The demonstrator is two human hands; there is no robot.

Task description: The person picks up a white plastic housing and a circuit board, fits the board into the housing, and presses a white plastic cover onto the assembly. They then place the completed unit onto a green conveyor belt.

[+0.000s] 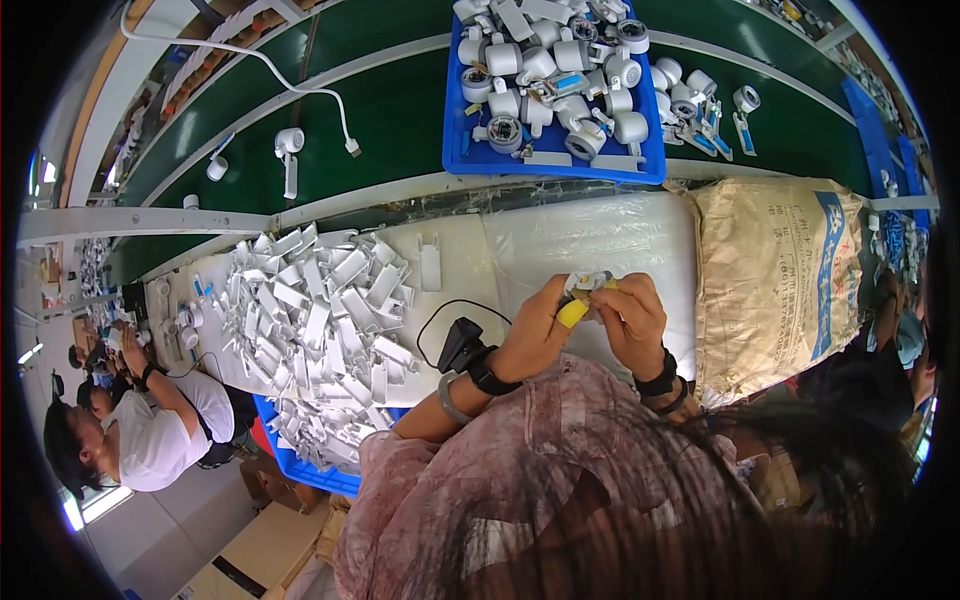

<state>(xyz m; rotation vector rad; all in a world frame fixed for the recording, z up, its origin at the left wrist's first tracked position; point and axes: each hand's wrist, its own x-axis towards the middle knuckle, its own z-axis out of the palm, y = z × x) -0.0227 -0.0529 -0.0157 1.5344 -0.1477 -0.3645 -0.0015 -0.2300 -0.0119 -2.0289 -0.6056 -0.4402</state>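
Observation:
Close in front of my body, both hands meet over the bubble-wrap sheet. Between the fingertips is a small white plastic part (590, 281), mostly hidden by the fingers. Yellow patches (572, 313) show at the fingers; whether they belong to the part or cover the fingertips I cannot tell. My left hand (534, 326) is closed on the part from the left. From the right, my right hand (636, 322) pinches it with bent fingers. Left of my hands lies a large heap of white plastic covers (325, 310), with a single white cover (429, 263) apart from it.
A blue crate (455, 150) full of round white housings stands on the green belt (385, 130). More housings (690, 95) lie to its right. A brown paper sack (765, 280) borders the bubble wrap (600, 235). A white cable (270, 70) hangs at left; a co-worker (165, 430) sits there.

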